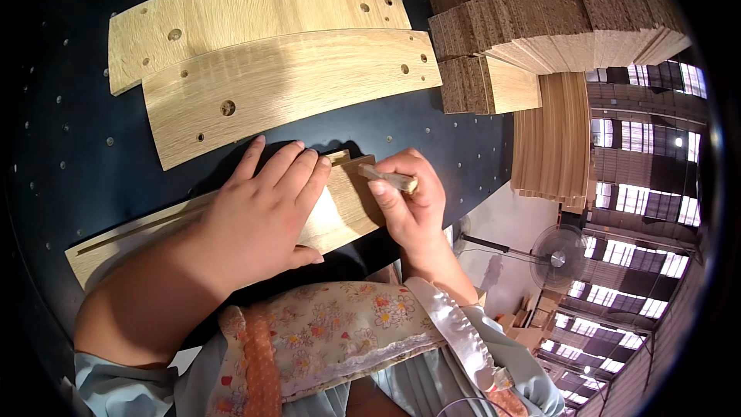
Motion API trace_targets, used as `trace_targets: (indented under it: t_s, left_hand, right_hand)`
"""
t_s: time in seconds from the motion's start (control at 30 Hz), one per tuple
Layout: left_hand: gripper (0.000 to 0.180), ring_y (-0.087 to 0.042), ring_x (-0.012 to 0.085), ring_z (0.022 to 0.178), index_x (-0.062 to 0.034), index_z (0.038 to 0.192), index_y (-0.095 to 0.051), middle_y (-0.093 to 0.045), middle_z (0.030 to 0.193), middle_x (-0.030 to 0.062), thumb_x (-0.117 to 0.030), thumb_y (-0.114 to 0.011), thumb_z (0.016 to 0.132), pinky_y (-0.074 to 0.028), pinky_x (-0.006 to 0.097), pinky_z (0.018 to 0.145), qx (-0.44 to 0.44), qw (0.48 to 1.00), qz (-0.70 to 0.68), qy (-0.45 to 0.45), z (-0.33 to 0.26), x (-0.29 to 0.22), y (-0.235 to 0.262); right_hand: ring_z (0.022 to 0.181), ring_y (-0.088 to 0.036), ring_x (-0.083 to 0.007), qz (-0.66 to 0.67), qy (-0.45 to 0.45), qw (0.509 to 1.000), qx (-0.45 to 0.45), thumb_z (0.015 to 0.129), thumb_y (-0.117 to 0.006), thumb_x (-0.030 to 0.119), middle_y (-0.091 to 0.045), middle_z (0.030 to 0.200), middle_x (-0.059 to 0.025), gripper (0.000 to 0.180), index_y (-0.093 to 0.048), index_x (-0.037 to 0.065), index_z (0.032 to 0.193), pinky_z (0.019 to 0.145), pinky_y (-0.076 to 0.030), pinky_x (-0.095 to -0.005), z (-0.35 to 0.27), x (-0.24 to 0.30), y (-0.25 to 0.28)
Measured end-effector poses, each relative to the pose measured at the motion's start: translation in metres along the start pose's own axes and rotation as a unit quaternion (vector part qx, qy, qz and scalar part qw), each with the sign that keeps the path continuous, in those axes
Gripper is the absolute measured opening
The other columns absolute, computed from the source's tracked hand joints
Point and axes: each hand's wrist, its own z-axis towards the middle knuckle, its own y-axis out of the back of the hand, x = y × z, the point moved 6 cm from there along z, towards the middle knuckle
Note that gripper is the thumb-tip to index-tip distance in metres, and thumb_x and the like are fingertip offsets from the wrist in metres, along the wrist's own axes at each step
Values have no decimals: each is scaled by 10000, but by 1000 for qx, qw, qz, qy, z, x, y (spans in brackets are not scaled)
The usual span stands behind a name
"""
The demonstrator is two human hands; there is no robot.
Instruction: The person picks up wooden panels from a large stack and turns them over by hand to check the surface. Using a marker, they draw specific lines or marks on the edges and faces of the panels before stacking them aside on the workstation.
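Close in front of me a narrow wood-grain board (pixel 353 205) lies at a slant, with a long groove near its far edge. My left hand (pixel 266 197) rests flat across its middle, fingers stretched out, and hides part of the groove. At the board's right end my right hand (pixel 417 197) pinches a short, pale, stick-like tool (pixel 397 180) with a yellowish end. The tool's tip is at the board's end corner; I cannot tell its exact kind. Beyond my hands lie a nearer curved panel (pixel 309 77) and a farther curved panel (pixel 255 8), both with drilled holes, partly overlapping.
The dark table (pixel 85 170) is dotted with small metal studs. Stacked particleboard pieces (pixel 532 15) stand at the far right, beside a taller pile of wood-grain boards (pixel 549 139). A standing fan (pixel 557 257) is on the floor to the right, past the table edge.
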Motion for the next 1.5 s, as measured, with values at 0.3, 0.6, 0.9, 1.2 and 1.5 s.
trace_targets:
  t_s: [0.3, 0.6, 0.9, 1.2, 1.5]
  left_hand:
    - [857, -376, 253, 1207, 8, 1240, -432, -464, 1223, 124, -457, -740, 590, -253, 467, 1040, 6, 1000, -14, 10, -1, 5, 2]
    - [852, -367, 261, 1214, 5, 1229, -447, -458, 1223, 133, -417, -765, 561, -231, 462, 1058, -10, 999, -43, 15, -4, 7, 1]
    - [831, -382, 263, 1208, 2, 1223, -457, -466, 1224, 136, -411, -764, 571, -242, 468, 1049, -23, 999, -46, 14, -5, 6, 1]
    - [836, -374, 265, 1217, 2, 1233, -441, -456, 1239, 136, -402, -761, 575, -230, 466, 1054, -17, 999, -43, 16, -4, 7, 2]
    - [849, -366, 262, 1226, 4, 1242, -429, -452, 1249, 134, -399, -762, 573, -220, 465, 1056, -19, 999, -44, 17, -5, 7, 2]
  right_hand:
    - [653, -546, -259, -60, 71, 995, 40, 746, -685, 99, -608, 773, -77, 188, -544, 39, 855, 600, -435, -335, 14, 9, -20]
    - [653, -546, -270, -99, 28, 994, 37, 776, -663, 119, -597, 758, -91, 157, -549, 36, 845, 605, -438, -342, 19, 8, -21]
    - [652, -549, -274, -82, 29, 996, 36, 777, -664, 119, -594, 743, -100, 152, -555, 29, 831, 607, -441, -344, 18, 9, -23]
    - [653, -555, -281, -89, 37, 995, 39, 765, -669, 107, -593, 738, -112, 146, -559, 24, 816, 601, -445, -348, 21, 11, -24]
    - [655, -561, -265, -108, 30, 993, 32, 772, -668, 109, -592, 749, -101, 142, -563, 26, 817, 599, -449, -330, 21, 9, -22]
